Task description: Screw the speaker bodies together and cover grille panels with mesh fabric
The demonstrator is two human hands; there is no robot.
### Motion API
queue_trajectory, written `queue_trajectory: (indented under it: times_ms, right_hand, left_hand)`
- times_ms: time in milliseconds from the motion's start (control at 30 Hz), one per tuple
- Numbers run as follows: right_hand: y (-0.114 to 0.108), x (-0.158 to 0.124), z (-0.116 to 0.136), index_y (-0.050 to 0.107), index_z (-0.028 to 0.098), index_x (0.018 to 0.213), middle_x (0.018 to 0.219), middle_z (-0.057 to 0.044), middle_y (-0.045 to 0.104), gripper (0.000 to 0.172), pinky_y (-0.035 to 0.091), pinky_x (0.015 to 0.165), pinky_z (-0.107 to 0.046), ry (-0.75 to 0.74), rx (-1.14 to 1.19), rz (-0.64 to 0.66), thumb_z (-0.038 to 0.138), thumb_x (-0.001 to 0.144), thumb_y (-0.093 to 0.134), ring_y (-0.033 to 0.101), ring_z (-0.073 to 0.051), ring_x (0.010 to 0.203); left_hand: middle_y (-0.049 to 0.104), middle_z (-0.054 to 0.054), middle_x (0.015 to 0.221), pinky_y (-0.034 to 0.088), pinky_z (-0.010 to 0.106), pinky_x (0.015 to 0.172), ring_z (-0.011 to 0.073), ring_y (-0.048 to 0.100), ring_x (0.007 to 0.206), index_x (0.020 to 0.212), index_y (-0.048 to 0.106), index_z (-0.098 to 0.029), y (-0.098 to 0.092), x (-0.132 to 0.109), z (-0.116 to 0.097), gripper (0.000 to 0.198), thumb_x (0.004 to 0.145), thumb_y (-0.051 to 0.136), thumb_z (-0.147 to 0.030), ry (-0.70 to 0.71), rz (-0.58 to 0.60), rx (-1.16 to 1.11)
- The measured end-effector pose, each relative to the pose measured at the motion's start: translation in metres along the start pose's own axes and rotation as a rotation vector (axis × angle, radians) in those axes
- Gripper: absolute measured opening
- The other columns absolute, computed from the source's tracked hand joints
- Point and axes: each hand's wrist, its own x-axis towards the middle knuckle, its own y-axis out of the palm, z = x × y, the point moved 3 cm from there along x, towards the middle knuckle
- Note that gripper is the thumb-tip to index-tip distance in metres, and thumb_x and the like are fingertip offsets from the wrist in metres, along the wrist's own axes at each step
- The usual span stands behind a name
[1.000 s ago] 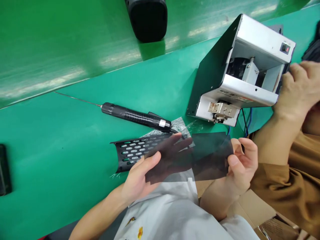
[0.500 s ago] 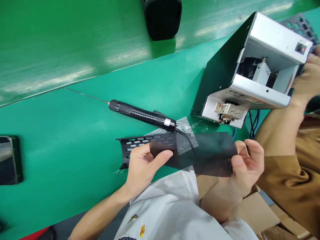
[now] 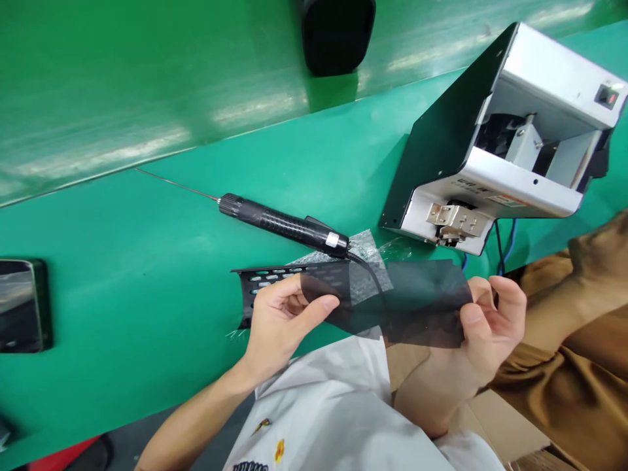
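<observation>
A dark see-through sheet (image 3: 417,301) is stretched between my two hands above the table's front edge. My left hand (image 3: 287,314) pinches its left end between thumb and fingers. At the other end, my right hand (image 3: 493,320) grips the sheet's edge with thumb and fingertips. Behind my left hand lies a black slotted, curved panel (image 3: 250,281), partly covered by the hand and the sheet. Just beyond is a black electric screwdriver (image 3: 284,222) with a long thin bit pointing left. Its cable shows through the sheet, and clear bubble wrap (image 3: 367,252) lies under its rear end.
A silver and black boxy machine (image 3: 495,144) stands at the right with cables below it. A phone (image 3: 22,304) lies at the left. A black object (image 3: 338,36) stands at the back. Cardboard (image 3: 505,418) is below, beside a co-worker's arm (image 3: 589,294) at the right.
The view has shifted slightly. The co-worker's arm has drawn back from the machine, and the grey slotted part behind it is out of sight. My hands keep holding the sheet much as before.
</observation>
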Motion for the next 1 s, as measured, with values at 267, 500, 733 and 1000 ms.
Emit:
queue_trajectory:
  times_ms: [267, 500, 733, 1000]
  right_hand:
    - [0.0, -0.002, 0.001, 0.083, 0.029, 0.111, 0.075, 0.003, 0.056, 0.033, 0.032, 0.058, -0.025, 0.028, -0.015, -0.01, 0.031, 0.078, 0.09, 0.046, -0.012, 0.066]
    - [0.002, -0.001, -0.001, 0.083, 0.029, 0.107, 0.072, 0.003, 0.056, 0.032, 0.032, 0.057, -0.025, 0.044, -0.014, -0.013, 0.029, 0.076, 0.09, 0.046, -0.012, 0.065]
    - [0.002, 0.0, -0.003, 0.083, 0.029, 0.103, 0.073, 0.003, 0.057, 0.031, 0.037, 0.058, -0.023, 0.069, -0.02, -0.049, 0.029, 0.073, 0.089, 0.048, -0.012, 0.064]
    - [0.006, 0.005, -0.004, 0.082, 0.026, 0.098, 0.071, 0.003, 0.061, 0.03, 0.042, 0.057, -0.02, 0.038, 0.003, -0.048, 0.028, 0.07, 0.09, 0.051, -0.011, 0.062]
  left_hand:
    - [0.067, -0.002, 0.067, 0.047, 0.015, 0.055, 0.0068, 0.054, 0.059, 0.094, 0.086, -0.022, -0.011, -0.006, 0.01, 0.017, 0.098, 0.081, -0.037, -0.028, -0.007, 0.07]
    - [0.076, 0.001, 0.073, 0.052, 0.017, 0.056, 0.01, 0.063, 0.061, 0.086, 0.085, -0.02, -0.008, -0.001, 0.0, 0.014, 0.09, 0.089, -0.033, 0.022, -0.061, 0.053]
    - [0.077, 0.002, 0.074, 0.056, 0.018, 0.06, 0.0111, 0.067, 0.064, 0.083, 0.083, -0.019, -0.011, -0.001, 0.001, 0.016, 0.088, 0.091, -0.032, 0.041, -0.089, 0.013]
    - [0.068, 0.0, 0.07, 0.048, 0.019, 0.058, 0.009, 0.054, 0.063, 0.079, 0.082, -0.018, -0.021, -0.009, 0.009, 0.023, 0.095, 0.084, -0.035, -0.005, -0.083, 0.06]
